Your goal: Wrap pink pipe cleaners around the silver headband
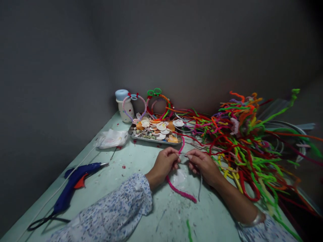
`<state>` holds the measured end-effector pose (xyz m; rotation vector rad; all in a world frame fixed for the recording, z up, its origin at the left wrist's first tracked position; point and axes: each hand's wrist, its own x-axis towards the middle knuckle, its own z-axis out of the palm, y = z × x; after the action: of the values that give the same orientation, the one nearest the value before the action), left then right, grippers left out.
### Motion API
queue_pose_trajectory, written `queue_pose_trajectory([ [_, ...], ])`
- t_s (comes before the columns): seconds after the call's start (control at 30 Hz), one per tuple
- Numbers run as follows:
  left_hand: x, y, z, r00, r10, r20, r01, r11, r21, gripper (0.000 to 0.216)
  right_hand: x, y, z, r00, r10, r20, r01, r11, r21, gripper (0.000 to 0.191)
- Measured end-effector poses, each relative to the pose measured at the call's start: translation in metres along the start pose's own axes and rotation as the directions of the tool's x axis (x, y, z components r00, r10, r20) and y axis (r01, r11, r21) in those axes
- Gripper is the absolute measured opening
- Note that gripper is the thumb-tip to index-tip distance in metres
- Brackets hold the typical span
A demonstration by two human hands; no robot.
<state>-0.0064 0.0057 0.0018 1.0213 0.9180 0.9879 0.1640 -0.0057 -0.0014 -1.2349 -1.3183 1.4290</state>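
My left hand (165,163) is pinched shut at the middle of the table, with a magenta pipe cleaner (182,194) running through it. One end of the fuzzy stem curves down onto the tabletop, the other rises past my fingertips. A thin pale grey strip (183,155) spans the small gap between both hands. My right hand (205,165) pinches this strip, whose loose end hangs down below the palm. Curled fingers hide part of both pieces. Just beyond my hands stands a metal tray (151,140) of shells.
A blue glue gun (66,193) and a plastic bag (112,138) lie left. At the back are a lidded white jar (127,109) and decorated headbands (145,107). A tangled heap of colourful pipe cleaners (242,134) covers the right side. A green piece (189,230) lies in front.
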Motion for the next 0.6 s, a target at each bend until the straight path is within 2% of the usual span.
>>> queue_pose_trajectory([
  [0.17,-0.0014,0.0019,0.0008,0.999,0.011,0.031,-0.011,1.0,0.026,0.01,0.0007,-0.0006,0.0001,0.999,-0.038,-0.01,0.038,0.999,-0.036,0.022],
  [0.6,0.0006,-0.0021,-0.0013,0.999,0.017,0.03,-0.019,0.999,0.045,0.013,-0.0008,-0.0069,0.0062,0.999,0.002,-0.053,-0.006,0.997,-0.08,0.023],
])
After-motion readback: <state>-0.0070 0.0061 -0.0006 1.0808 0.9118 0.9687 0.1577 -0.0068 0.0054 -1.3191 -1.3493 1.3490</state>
